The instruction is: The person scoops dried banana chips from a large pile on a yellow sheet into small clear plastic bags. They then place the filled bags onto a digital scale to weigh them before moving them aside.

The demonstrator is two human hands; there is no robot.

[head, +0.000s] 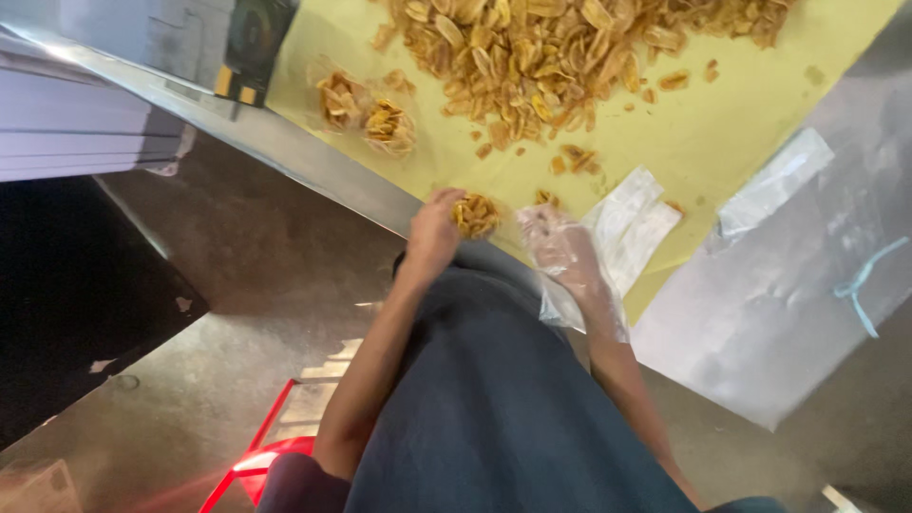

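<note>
My left hand (434, 231) is bare and closed around a small clear bag of golden chips (475, 215) at the near edge of the yellow sheet (665, 142). My right hand (560, 249) wears a thin clear plastic glove and rests beside that bag, fingers loosely curled near a few loose chips (546, 198). A big heap of golden chips (541, 52) covers the far part of the sheet. Two filled clear bags (366, 112) lie to the left of the heap.
Empty clear bags (632, 223) lie right of my gloved hand, another (774, 180) further right on the steel table (817, 285). A blue band (864, 280) lies on the steel. A dark device (249, 47) stands at the back left. A red stool (261, 456) is on the floor.
</note>
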